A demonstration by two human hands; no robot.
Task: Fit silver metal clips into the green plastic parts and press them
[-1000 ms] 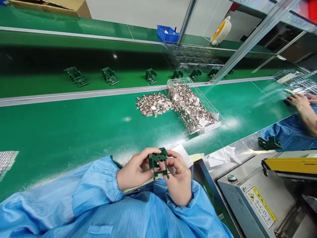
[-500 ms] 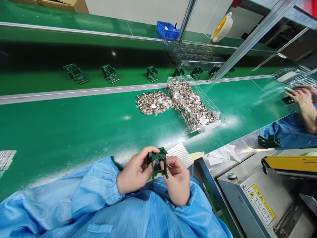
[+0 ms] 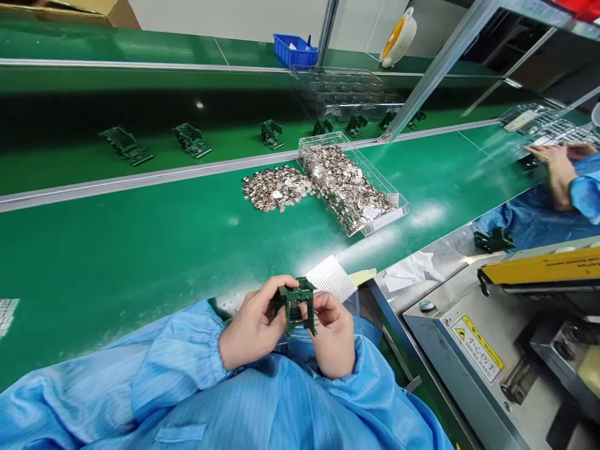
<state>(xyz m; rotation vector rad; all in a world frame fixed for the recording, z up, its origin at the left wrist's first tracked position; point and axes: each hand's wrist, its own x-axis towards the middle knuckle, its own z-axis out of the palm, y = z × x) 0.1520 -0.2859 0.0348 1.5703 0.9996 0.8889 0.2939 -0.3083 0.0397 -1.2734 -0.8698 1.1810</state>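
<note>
A dark green plastic frame with an open middle point(image 3: 300, 289) is between my hands, close to my body at the front edge of the table. My left hand point(image 3: 255, 328) is closed round its left side, fingers over the top and thumb at the front. My right hand point(image 3: 334, 334) pinches at its right side; its fingertips are partly behind the frame, and whether they also hold a small part I cannot make out. Just behind my right hand lies a white ribbed sheet point(image 3: 332, 278). Farther back, small metal pieces form a loose pile point(image 3: 276, 187) beside a clear tray point(image 3: 398, 212) full of them.
Several similar green frames point(image 3: 190, 139) stand along the belt behind the metal rail point(image 3: 187, 169). A grey machine point(image 3: 450, 350) with a warning label is at my right, white tissue point(image 3: 412, 272) beside it. A co-worker's hands point(image 3: 557, 165) are at the far right. A blue bin point(image 3: 295, 51) sits at the back.
The view has shifted slightly to the right. Both hands stay on the green frame, which keeps nearly the same pose. The co-worker's hands have moved a little.
</note>
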